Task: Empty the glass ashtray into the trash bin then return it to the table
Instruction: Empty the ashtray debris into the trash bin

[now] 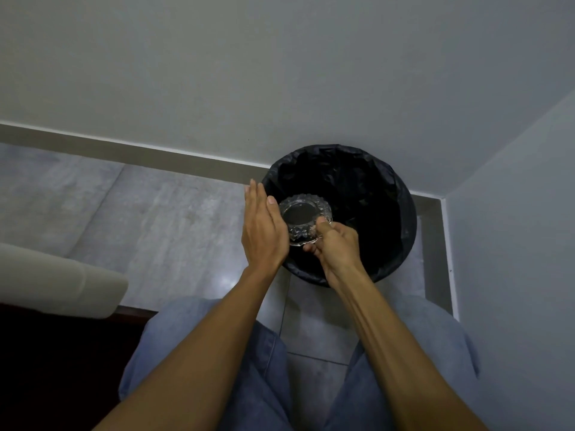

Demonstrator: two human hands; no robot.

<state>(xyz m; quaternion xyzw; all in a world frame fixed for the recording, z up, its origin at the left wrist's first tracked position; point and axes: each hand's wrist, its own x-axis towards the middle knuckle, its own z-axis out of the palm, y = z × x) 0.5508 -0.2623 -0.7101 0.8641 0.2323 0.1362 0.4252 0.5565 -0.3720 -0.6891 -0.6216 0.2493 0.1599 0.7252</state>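
Note:
The clear glass ashtray is held tilted over the near left part of the trash bin, a round bin lined with a black bag. My right hand grips the ashtray's near rim between thumb and fingers. My left hand is flat, fingers straight and together, with its palm against the ashtray's left side. The bin's inside looks dark and I cannot make out what lies in it.
The bin stands in a room corner on grey floor tiles, with white walls behind and to the right. A beige cushioned furniture edge sits at the left over a dark base. My knees in blue jeans are below.

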